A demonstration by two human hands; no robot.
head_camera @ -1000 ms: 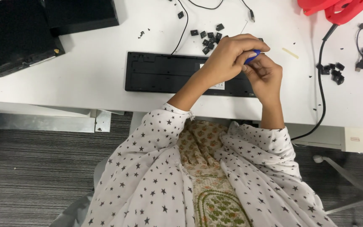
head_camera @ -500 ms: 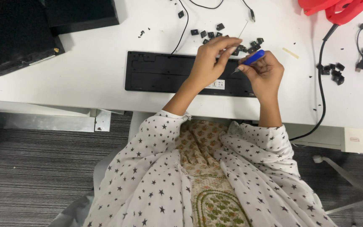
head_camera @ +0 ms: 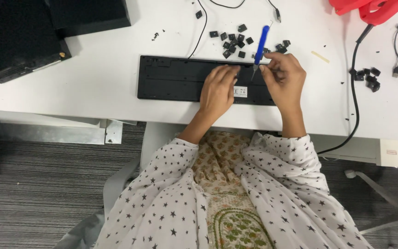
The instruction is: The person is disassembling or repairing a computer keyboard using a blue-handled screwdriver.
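Right hand (head_camera: pixel 284 76) pinches blue screwdriver (head_camera: pixel 260 44) (tip down) over keyboard (head_camera: pixel 176 78).

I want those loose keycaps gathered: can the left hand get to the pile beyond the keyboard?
Probably yes: the left hand rests on the keyboard, and the keycaps lie just beyond on bare table, nothing between.

A single head view looks straight down from above onto the white surface (head_camera: pixel 93 92) edge and the person's lap, fairly near, floor (head_camera: pixel 38 184) visible below.
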